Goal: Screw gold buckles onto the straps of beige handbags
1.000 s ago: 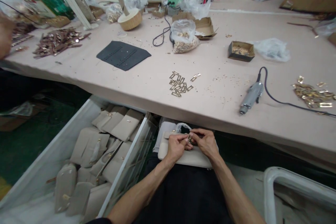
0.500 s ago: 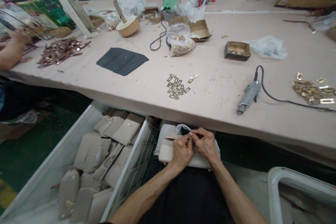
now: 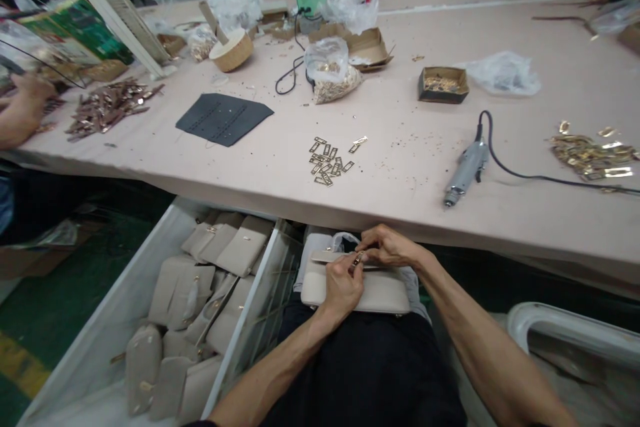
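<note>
A cream handbag [image 3: 383,293] lies across my lap below the table edge, its handle [image 3: 346,237] wrapped in white material. My left hand [image 3: 345,283] is closed at the upper front of the bag, pinching a small shiny metal fitting [image 3: 357,260] by the flap. From the right, my right hand [image 3: 389,247] meets it with thumb and fingers closed together beside the fitting. Whatever lies between the right fingertips is too small and covered to make out. Part of the bag's flap [image 3: 325,257] shows left of the hands.
Left of my lap stands a white crate [image 3: 250,293] with several cream bags [image 3: 245,245]. On the table [image 3: 240,173] lie flat metal frames [image 3: 327,163], a corded electric screwdriver [image 3: 465,173], gold fittings [image 3: 590,153] and a small parts box [image 3: 443,85]. A co-worker's arm [image 3: 25,107] is at left.
My right hand has turned, its wrist and forearm swinging outward to the right. The left hand keeps its grip near the flap. The view has shifted slightly, moving the tabletop things left and up.
</note>
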### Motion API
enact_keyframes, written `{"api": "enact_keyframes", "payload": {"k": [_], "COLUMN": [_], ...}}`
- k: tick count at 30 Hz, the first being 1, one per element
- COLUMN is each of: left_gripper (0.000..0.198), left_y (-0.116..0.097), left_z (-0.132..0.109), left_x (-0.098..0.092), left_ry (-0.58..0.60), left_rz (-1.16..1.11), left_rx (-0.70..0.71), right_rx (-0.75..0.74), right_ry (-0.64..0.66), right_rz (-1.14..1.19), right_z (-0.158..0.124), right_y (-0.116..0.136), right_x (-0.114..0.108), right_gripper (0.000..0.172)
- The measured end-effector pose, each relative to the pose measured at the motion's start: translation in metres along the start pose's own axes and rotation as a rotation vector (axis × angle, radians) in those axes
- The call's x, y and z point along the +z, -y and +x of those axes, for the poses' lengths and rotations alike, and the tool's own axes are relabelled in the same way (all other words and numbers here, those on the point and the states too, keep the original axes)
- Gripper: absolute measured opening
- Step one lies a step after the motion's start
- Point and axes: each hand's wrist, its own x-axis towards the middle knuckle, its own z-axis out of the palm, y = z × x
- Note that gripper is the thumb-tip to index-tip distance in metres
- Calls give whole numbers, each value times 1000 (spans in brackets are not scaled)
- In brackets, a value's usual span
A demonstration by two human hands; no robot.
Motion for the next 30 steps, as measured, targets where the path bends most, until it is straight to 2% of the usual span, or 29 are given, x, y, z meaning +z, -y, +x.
{"api": "enact_keyframes", "payload": {"k": [3,5,10,13,17,23,26,30], "left_gripper": [26,27,24,23,26,27,23,23], "left_y": [0,-1,-6,-7,-7,-6,-7,-6], "left_z": [0,2,8,8,8,8,8,11], "left_x": [0,0,0,4,10,17,19,18], "left_ry": [-6,-31,-87,-69,-30,-2,-1,-2], "left_rz": [9,11,39,82,120,209,259,270], "left_rx": [-17,-33,-96,-111,-120,-93,-78,-43], "right_rx": [15,28,159,168,212,255,253,321], "right_ry": [49,-19,-526,-704,-744,-700,-712,-796], "right_rz": [20,24,38,-79,-219,-274,-204,74], "right_z": [8,10,3,-4,-9,-15,-16,-15], "right_y": [1,-1,-12,-13,-12,-21,-23,-19], "right_x": [-4,3,53,84,101,102,101,92], "right_gripper": [20,21,21,26,30,30,29,24]}}
